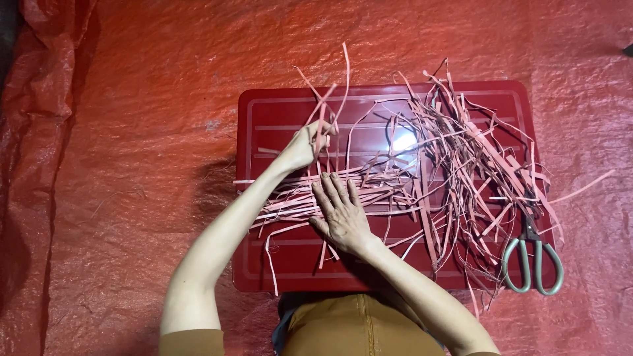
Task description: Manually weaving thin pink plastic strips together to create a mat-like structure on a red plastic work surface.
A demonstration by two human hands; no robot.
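Lying over everything is a red plastic sheet (132,99), w/ a red tray lid (277,105) set flat mid-scene. Left hand (302,146) is raised over the lid's left-centre, fingers pinched together on a few pink strips (328,105) that stick up toward the far side. Just near of it, right hand (341,214) lies flat, fingers spread apart, palm pressing a lengthwise bundle of strips (369,183). Further right, a loose tangle of strips (461,158) spills past the lid's edges. Grey-handled scissors (531,254) rest at the near right corner, half under strips.
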